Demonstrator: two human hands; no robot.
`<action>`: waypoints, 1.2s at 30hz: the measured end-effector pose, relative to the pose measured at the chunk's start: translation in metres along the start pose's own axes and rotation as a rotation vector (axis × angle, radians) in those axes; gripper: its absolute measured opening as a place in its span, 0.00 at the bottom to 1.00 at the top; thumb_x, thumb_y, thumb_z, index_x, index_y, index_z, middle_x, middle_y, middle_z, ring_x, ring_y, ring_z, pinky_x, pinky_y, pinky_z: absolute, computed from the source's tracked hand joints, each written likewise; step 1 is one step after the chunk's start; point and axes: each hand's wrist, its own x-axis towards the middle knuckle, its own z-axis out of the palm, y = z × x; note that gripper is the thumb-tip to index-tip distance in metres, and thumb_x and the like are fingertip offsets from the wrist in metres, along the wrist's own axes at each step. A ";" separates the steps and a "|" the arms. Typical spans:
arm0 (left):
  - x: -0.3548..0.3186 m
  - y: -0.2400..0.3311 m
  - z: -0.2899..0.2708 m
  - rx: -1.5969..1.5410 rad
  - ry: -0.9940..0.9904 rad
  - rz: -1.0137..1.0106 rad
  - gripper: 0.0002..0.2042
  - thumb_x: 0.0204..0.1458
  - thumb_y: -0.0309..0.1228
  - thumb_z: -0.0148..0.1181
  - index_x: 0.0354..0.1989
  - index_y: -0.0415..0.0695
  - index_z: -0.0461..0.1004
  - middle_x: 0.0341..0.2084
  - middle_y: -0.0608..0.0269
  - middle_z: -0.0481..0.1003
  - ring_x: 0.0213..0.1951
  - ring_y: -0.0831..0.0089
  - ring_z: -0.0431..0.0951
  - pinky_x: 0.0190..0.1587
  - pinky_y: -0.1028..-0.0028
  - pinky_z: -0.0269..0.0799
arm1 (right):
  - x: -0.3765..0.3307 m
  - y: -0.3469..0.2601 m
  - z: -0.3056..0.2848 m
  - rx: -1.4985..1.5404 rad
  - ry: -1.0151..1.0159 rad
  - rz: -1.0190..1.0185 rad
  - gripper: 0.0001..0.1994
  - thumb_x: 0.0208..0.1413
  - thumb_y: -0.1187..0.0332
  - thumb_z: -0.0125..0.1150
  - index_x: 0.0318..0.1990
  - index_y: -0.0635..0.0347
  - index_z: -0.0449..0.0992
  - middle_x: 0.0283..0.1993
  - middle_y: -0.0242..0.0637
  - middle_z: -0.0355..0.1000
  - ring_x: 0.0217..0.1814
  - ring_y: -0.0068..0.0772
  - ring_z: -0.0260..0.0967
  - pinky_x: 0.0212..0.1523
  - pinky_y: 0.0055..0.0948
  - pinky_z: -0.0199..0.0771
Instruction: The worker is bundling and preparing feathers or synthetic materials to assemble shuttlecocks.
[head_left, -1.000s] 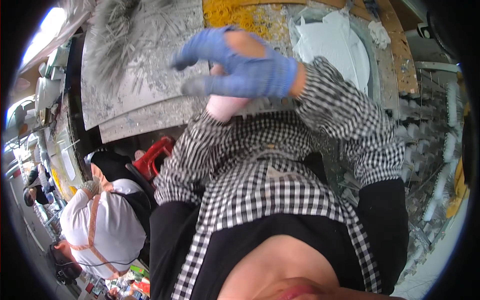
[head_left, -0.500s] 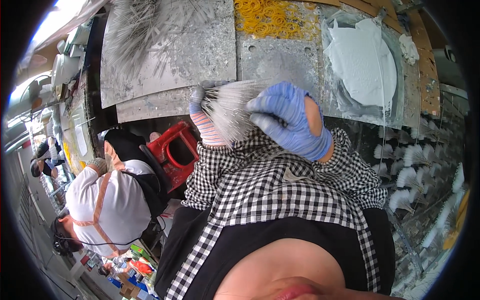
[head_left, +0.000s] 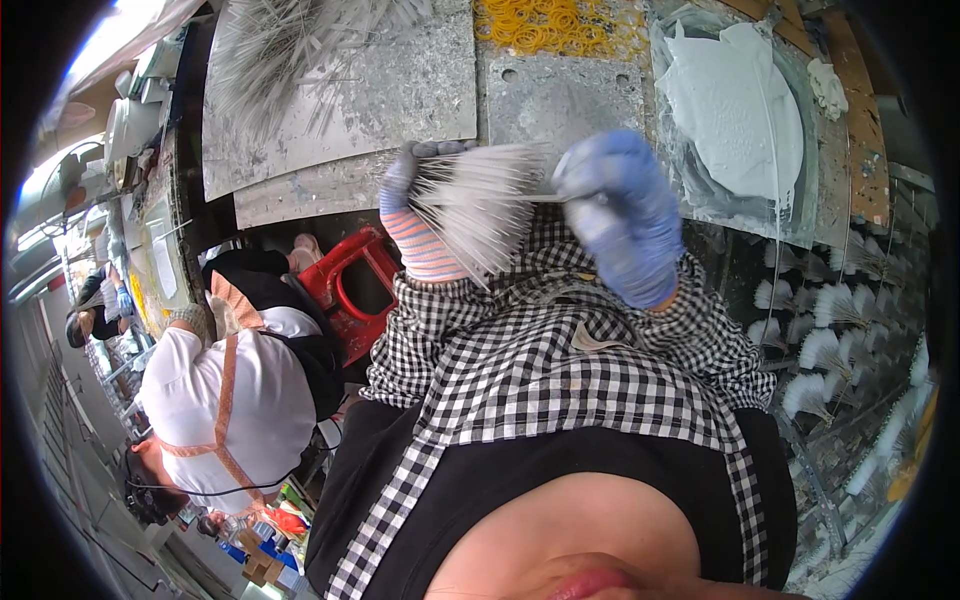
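The grey metal tabletop (head_left: 400,90) is stretching across the upper part of the view, scuffed and carrying everything else. At its right end a large round tray (head_left: 790,200) is holding a thick white paste. A loose heap of white feathers (head_left: 290,50) is lying on the far left of the tabletop, and a pile of yellow rubber bands (head_left: 555,25) is sitting between that heap and the tray. Below the tabletop's edge, a red plastic stool (head_left: 345,290) is standing beside a co-worker in a white shirt (head_left: 225,400). The left hand (head_left: 420,215), in a striped knitted glove, is gripping a fanned bundle of white feathers (head_left: 480,205) near the tabletop's front edge. The right hand (head_left: 620,215), in a blue glove, is pinching the bundle's stems, fingers curled tightly closed.
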 end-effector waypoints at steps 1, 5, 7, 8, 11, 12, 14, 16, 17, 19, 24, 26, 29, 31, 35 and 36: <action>0.002 0.006 -0.006 -0.016 -0.046 -0.058 0.12 0.58 0.38 0.63 0.43 0.45 0.81 0.41 0.59 0.82 0.50 0.62 0.80 0.61 0.55 0.72 | 0.009 -0.010 -0.004 0.191 0.131 0.065 0.07 0.58 0.75 0.63 0.43 0.57 0.77 0.47 0.42 0.78 0.48 0.35 0.77 0.44 0.32 0.81; -0.013 0.020 0.005 -0.080 -0.212 -0.324 0.18 0.61 0.43 0.56 0.50 0.42 0.79 0.50 0.52 0.80 0.56 0.55 0.78 0.65 0.50 0.68 | 0.012 -0.006 -0.048 0.593 0.232 0.218 0.05 0.69 0.68 0.52 0.47 0.56 0.72 0.49 0.46 0.79 0.46 0.38 0.80 0.46 0.31 0.84; -0.011 0.025 0.001 -0.035 -0.245 -0.358 0.27 0.64 0.51 0.48 0.56 0.39 0.75 0.56 0.47 0.77 0.58 0.50 0.76 0.67 0.47 0.63 | 0.015 0.003 -0.056 0.745 0.227 0.261 0.06 0.69 0.66 0.53 0.46 0.56 0.73 0.39 0.39 0.79 0.37 0.33 0.80 0.35 0.25 0.83; -0.010 0.023 -0.002 -0.034 -0.243 -0.366 0.27 0.64 0.51 0.48 0.56 0.39 0.75 0.56 0.47 0.77 0.58 0.50 0.76 0.67 0.47 0.63 | 0.013 0.007 -0.056 0.743 0.235 0.261 0.06 0.69 0.66 0.53 0.46 0.56 0.73 0.39 0.39 0.79 0.37 0.33 0.80 0.35 0.25 0.83; -0.005 0.018 -0.010 -0.472 -0.317 -0.526 0.44 0.57 0.63 0.53 0.66 0.31 0.65 0.61 0.35 0.70 0.63 0.39 0.70 0.68 0.39 0.62 | -0.005 0.012 -0.025 0.225 0.214 0.546 0.11 0.63 0.62 0.65 0.48 0.57 0.80 0.28 0.28 0.75 0.26 0.21 0.72 0.27 0.24 0.77; -0.004 0.017 -0.013 -0.419 -0.285 -0.493 0.41 0.58 0.61 0.53 0.64 0.32 0.67 0.61 0.36 0.71 0.63 0.41 0.71 0.67 0.40 0.63 | -0.006 0.006 -0.018 0.225 0.216 0.547 0.11 0.63 0.62 0.65 0.48 0.57 0.80 0.28 0.28 0.75 0.26 0.21 0.72 0.27 0.24 0.77; -0.003 0.021 -0.022 -0.366 -0.248 -0.458 0.38 0.59 0.59 0.53 0.63 0.34 0.69 0.60 0.38 0.72 0.62 0.43 0.72 0.67 0.41 0.64 | -0.004 -0.005 -0.009 -0.306 -0.123 0.591 0.13 0.59 0.60 0.70 0.45 0.58 0.83 0.29 0.30 0.77 0.32 0.22 0.77 0.33 0.23 0.79; 0.000 0.026 -0.033 -0.068 -0.194 -0.264 0.31 0.64 0.53 0.48 0.61 0.34 0.72 0.59 0.41 0.74 0.61 0.50 0.74 0.70 0.48 0.61 | -0.007 0.002 0.000 -0.205 -0.002 0.518 0.15 0.57 0.57 0.72 0.42 0.60 0.84 0.33 0.35 0.81 0.34 0.24 0.79 0.37 0.24 0.81; 0.000 0.025 -0.036 -0.068 -0.193 -0.268 0.31 0.64 0.53 0.48 0.61 0.34 0.72 0.59 0.41 0.74 0.61 0.50 0.74 0.70 0.48 0.61 | -0.006 0.004 0.001 -0.231 -0.008 0.544 0.16 0.56 0.57 0.73 0.43 0.61 0.84 0.34 0.37 0.82 0.35 0.25 0.79 0.38 0.25 0.81; -0.001 0.021 -0.040 -0.068 -0.111 -0.169 0.21 0.62 0.47 0.57 0.51 0.41 0.77 0.52 0.51 0.79 0.57 0.55 0.76 0.66 0.48 0.67 | -0.006 0.005 -0.001 -0.259 -0.011 0.571 0.17 0.56 0.56 0.73 0.43 0.62 0.84 0.36 0.40 0.82 0.36 0.25 0.80 0.38 0.27 0.81; 0.000 0.010 -0.033 0.091 -0.176 0.022 0.16 0.60 0.43 0.61 0.48 0.43 0.79 0.46 0.56 0.81 0.54 0.61 0.78 0.68 0.53 0.67 | 0.003 -0.001 -0.015 -0.278 -0.182 0.730 0.16 0.57 0.63 0.73 0.48 0.63 0.84 0.37 0.35 0.82 0.31 0.17 0.74 0.35 0.20 0.77; -0.002 0.006 -0.023 0.064 -0.184 0.022 0.15 0.59 0.41 0.63 0.46 0.44 0.79 0.45 0.58 0.81 0.53 0.62 0.78 0.68 0.54 0.66 | -0.007 0.012 -0.017 -0.296 -0.163 0.677 0.17 0.57 0.60 0.72 0.47 0.63 0.84 0.37 0.39 0.83 0.34 0.23 0.78 0.39 0.24 0.80; -0.003 0.000 -0.018 0.020 -0.219 0.013 0.11 0.57 0.37 0.66 0.43 0.46 0.79 0.43 0.63 0.81 0.52 0.66 0.79 0.69 0.56 0.65 | -0.009 0.013 -0.019 -0.321 -0.159 0.651 0.18 0.57 0.58 0.70 0.47 0.63 0.84 0.38 0.42 0.83 0.38 0.29 0.82 0.44 0.29 0.84; 0.001 -0.003 -0.020 -0.058 -0.313 0.011 0.10 0.55 0.35 0.67 0.42 0.46 0.78 0.40 0.67 0.82 0.51 0.67 0.79 0.69 0.57 0.65 | -0.009 0.012 -0.018 -0.330 -0.170 0.680 0.18 0.57 0.59 0.71 0.48 0.63 0.84 0.38 0.42 0.83 0.39 0.29 0.82 0.45 0.28 0.84; 0.004 -0.004 -0.020 -0.018 -0.303 0.031 0.10 0.54 0.34 0.67 0.43 0.47 0.78 0.39 0.69 0.82 0.50 0.68 0.80 0.69 0.57 0.65 | -0.006 0.009 -0.018 -0.287 -0.138 0.717 0.18 0.56 0.61 0.71 0.49 0.65 0.83 0.39 0.43 0.83 0.41 0.29 0.83 0.47 0.28 0.85; 0.004 -0.004 -0.020 0.006 -0.312 0.031 0.11 0.54 0.34 0.67 0.44 0.47 0.78 0.39 0.69 0.82 0.49 0.67 0.80 0.68 0.57 0.65 | -0.005 0.008 -0.018 -0.293 -0.139 0.745 0.18 0.56 0.62 0.71 0.50 0.65 0.83 0.39 0.43 0.83 0.42 0.30 0.83 0.47 0.28 0.85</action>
